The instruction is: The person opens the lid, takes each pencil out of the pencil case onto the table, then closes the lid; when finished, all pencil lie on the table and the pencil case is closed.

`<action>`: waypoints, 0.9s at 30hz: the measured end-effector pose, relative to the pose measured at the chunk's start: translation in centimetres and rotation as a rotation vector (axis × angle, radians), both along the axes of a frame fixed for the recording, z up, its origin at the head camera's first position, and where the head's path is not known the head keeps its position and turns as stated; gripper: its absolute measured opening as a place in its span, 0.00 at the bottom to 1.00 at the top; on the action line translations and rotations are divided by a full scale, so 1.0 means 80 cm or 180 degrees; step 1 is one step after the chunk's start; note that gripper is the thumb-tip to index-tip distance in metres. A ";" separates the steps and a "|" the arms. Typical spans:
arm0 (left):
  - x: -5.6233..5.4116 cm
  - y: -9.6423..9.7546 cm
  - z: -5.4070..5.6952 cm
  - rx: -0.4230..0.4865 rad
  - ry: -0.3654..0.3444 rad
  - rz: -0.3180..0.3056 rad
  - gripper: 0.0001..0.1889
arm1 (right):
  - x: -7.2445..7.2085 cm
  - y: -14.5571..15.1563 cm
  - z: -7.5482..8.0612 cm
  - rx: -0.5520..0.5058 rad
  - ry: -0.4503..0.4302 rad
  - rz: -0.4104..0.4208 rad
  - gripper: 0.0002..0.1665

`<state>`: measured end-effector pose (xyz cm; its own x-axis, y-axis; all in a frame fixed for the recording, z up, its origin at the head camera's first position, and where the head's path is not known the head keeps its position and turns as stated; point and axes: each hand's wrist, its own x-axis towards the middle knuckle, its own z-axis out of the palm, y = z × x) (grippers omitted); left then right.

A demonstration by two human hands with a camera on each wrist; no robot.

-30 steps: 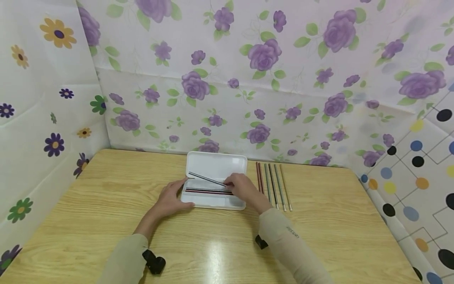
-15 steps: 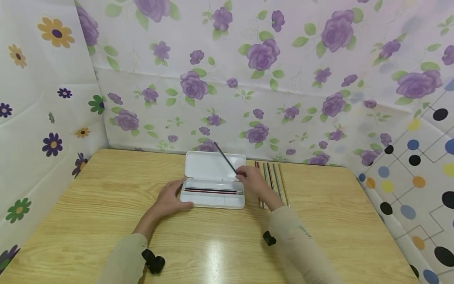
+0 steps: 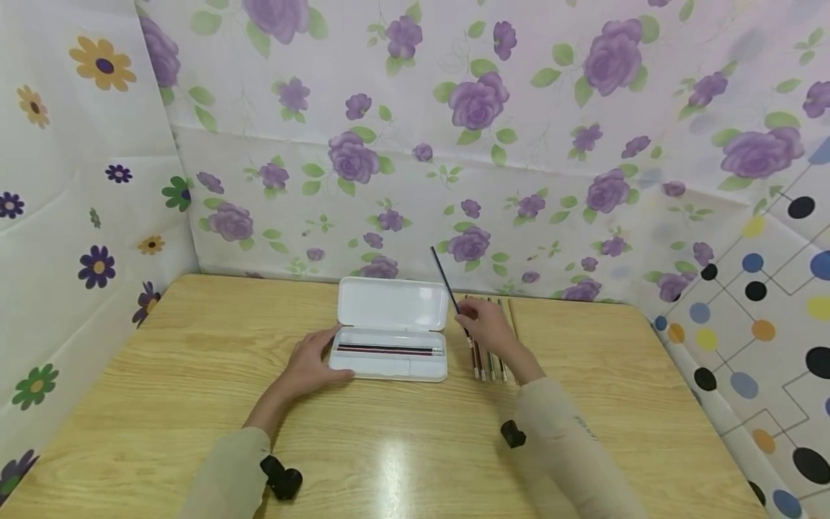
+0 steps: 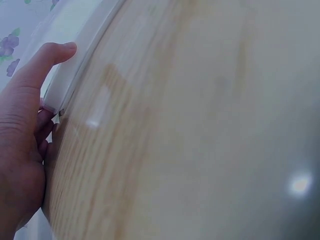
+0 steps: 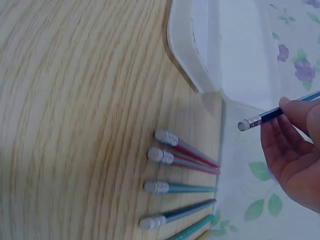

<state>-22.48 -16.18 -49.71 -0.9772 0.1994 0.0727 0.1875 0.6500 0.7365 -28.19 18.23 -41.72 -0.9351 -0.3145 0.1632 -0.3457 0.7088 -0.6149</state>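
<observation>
An open white pencil case [image 3: 372, 370] lies on the table, its lid tipped back toward the wall. My left hand [image 3: 313, 364] grips its left end, thumb over the front edge and fingers round the side, as the left wrist view also shows. Between thumb and fingers, my right hand [image 3: 489, 326] pinches a dark blue pencil [image 5: 271, 115], eraser end low and the other end slanting up to the left. That hand is right of the case, over a row of pencils [image 5: 186, 189] on the table. A dark and a red pencil [image 3: 389, 350] lie inside the case.
The row holds several pencils side by side, erasers toward me, partly covered by my right hand and wrist. Behind the wooden table [image 3: 382, 447] hangs a floral cloth [image 3: 415, 202], close to the case's lid. More patterned cloth hangs at both sides.
My right hand has lifted the dark pencil up from over the case and carried it right, above the row of pencils. The left hand has stayed on the case.
</observation>
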 end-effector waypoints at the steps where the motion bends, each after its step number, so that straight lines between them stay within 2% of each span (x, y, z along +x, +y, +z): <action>1: 0.000 0.000 0.000 0.0003 -0.0006 0.0002 0.51 | 0.000 0.004 0.000 -0.0027 -0.0042 -0.0021 0.14; 12: 0.000 -0.001 -0.001 0.0006 0.0015 0.0005 0.52 | 0.007 0.055 0.008 -0.0230 -0.0266 -0.0355 0.18; 19: -0.001 0.000 -0.001 -0.0018 0.0030 -0.0008 0.51 | 0.012 0.088 -0.001 -0.0068 -0.0474 -0.0545 0.21; 27: 0.001 0.000 0.000 -0.0008 0.0040 -0.0006 0.51 | 0.017 0.124 -0.022 -0.0075 -0.0707 -0.0626 0.21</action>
<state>-22.43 -16.17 -49.73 -0.9758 0.2014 0.0846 0.1980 0.6514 0.7324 -26.80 28.18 -43.46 -0.9914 -0.1222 -0.0473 -0.0581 0.7336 -0.6771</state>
